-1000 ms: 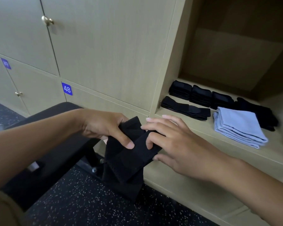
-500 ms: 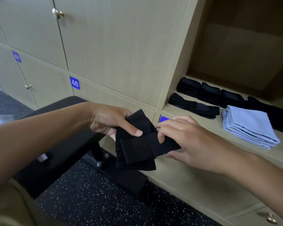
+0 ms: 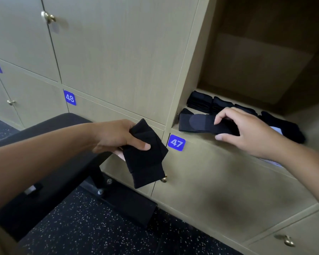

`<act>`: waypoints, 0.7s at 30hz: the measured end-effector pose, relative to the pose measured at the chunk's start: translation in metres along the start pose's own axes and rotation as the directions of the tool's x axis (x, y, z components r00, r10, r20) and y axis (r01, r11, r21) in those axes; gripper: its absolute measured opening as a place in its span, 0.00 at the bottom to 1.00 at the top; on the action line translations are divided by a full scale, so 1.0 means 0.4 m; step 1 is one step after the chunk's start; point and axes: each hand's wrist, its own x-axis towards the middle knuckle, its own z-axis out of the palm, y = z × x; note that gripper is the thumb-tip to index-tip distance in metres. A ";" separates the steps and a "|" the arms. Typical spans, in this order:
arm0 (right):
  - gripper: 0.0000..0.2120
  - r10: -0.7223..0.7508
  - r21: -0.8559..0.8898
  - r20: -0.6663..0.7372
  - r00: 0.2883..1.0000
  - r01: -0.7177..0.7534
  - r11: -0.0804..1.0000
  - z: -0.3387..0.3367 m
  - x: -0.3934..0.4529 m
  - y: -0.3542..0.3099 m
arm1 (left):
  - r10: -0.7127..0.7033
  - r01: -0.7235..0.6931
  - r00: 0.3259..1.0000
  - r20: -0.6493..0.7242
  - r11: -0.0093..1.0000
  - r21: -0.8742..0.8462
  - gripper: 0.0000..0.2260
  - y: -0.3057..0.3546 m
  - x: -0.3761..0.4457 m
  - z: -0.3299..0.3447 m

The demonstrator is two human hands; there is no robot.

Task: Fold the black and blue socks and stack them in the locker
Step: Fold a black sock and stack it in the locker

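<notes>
Your hands have split: right hand (image 3: 247, 133) now pinches one folded black sock (image 3: 197, 124) onto the locker shelf (image 3: 201, 142) front, left hand (image 3: 118, 138) grips the other black sock (image 3: 145, 159) left of it, unplaced.

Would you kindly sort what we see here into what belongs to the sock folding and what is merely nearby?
Belongs to the job:
- folded black sock in the left hand
- long black sock gripped by the right hand
- black sock stacks
- open locker

Merely nearby:
- black bench
- label 47
- label 48
</notes>
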 end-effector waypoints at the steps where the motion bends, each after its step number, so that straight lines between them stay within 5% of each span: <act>1: 0.13 0.029 0.004 -0.012 1.000 -0.029 1.000 -0.002 0.008 0.013 | 0.009 -0.009 1.000 0.001 1.000 -0.001 0.12 0.001 0.001 0.005; 21: 0.14 0.231 0.056 0.000 0.973 -0.230 0.971 0.053 0.151 0.086 | 0.055 -0.055 0.998 0.013 0.998 0.020 0.10 0.013 0.004 0.012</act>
